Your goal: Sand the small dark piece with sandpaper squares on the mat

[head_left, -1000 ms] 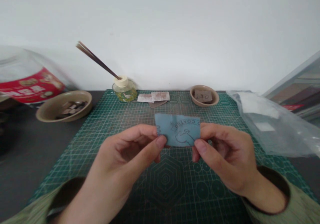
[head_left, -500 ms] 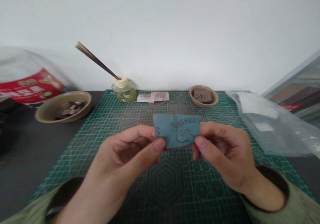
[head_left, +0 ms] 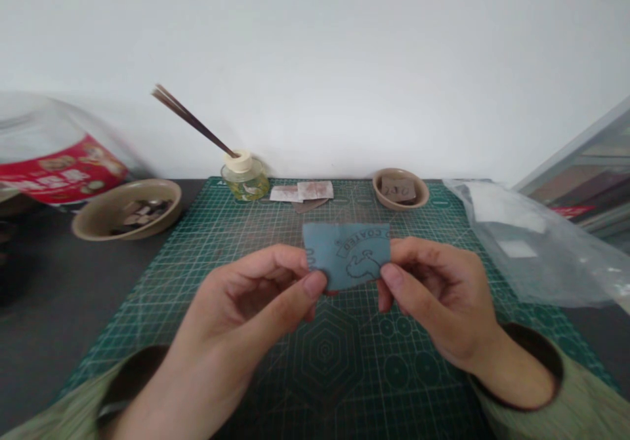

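Note:
A small blue-grey piece of sandpaper [head_left: 344, 253] is held up over the green cutting mat [head_left: 236, 223], its printed back facing me with the word "COATED" and a line drawing. My left hand [head_left: 260, 302] pinches its left edge, thumb in front and fingers behind. At the right edge my right hand [head_left: 438, 302] grips it the same way. The sheet's far side and some fingertips are hidden behind it.
Behind stand a reed diffuser [head_left: 245, 178], small paper pieces [head_left: 315, 190] and a bowl [head_left: 401, 204] holding a piece marked with numbers. Left are a bowl of small pieces [head_left: 128, 230] and a red-labelled jar [head_left: 63, 171]. A clear plastic bag [head_left: 546, 256] lies right.
My right hand has shifted slightly left, and the sandpaper's right side has come with it, so the sheet looks a little narrower. My left hand holds almost still.

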Available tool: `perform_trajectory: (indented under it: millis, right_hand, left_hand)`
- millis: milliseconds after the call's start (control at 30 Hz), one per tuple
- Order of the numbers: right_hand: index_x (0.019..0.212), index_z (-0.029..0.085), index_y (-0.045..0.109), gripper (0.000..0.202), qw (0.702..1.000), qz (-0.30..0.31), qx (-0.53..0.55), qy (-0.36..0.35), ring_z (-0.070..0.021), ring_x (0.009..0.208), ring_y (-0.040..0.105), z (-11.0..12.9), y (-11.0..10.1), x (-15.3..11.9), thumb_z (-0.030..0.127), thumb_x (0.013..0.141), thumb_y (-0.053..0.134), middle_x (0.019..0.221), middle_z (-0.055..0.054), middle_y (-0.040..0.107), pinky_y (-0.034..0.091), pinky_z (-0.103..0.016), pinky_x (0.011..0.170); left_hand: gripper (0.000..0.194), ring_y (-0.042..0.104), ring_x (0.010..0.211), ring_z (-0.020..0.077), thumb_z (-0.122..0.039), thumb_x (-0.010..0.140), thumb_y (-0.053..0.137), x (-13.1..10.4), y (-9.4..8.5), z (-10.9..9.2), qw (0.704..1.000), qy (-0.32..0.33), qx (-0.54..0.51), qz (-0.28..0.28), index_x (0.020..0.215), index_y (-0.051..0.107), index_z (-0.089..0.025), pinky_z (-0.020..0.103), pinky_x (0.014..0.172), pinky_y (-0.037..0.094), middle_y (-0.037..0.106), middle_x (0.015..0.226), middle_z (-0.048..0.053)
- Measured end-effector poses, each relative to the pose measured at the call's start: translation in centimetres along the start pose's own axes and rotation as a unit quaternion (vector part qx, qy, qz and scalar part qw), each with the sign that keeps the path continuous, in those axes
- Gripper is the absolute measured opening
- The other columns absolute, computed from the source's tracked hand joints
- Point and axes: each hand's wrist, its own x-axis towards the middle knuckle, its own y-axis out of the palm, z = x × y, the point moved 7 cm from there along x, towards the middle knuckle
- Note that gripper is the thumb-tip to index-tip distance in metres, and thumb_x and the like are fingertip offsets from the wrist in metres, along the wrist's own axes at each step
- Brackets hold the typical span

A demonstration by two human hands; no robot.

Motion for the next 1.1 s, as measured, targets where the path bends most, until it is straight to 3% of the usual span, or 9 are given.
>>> perform_trajectory:
  millis: [600,1100]
  right_hand:
    - [0.084,0.021,0.073,0.019,0.999,0.004,-0.026,-0.036,-0.0125,0.057,0.063,0.7,0.1,0.1,0.018,0.103,0.075,0.066,0.003,0.073,0.047,-0.026,0.055]
    - [0.084,0.021,0.074,0.019,0.998,-0.002,-0.035,-0.043,-0.0104,0.055,0.062,0.7,0.1,0.2,0.018,0.102,0.074,0.064,0.004,0.072,0.047,-0.023,0.054]
  left_hand:
    - [0.017,0.061,0.069,0.0123,-0.037,0.097,0.09,0.5,0.2,-0.8,0.999,0.029,0.04,-0.012,0.09,0.084,-0.022,0.019,0.063,0.05,0.07,0.075,0.0]
    - [0.022,0.061,0.07,0.0101,-0.042,0.096,0.092,0.7,0.2,-0.9,0.999,0.043,0.03,-0.002,0.089,0.084,-0.023,0.015,0.064,0.051,0.07,0.075,-0.002]
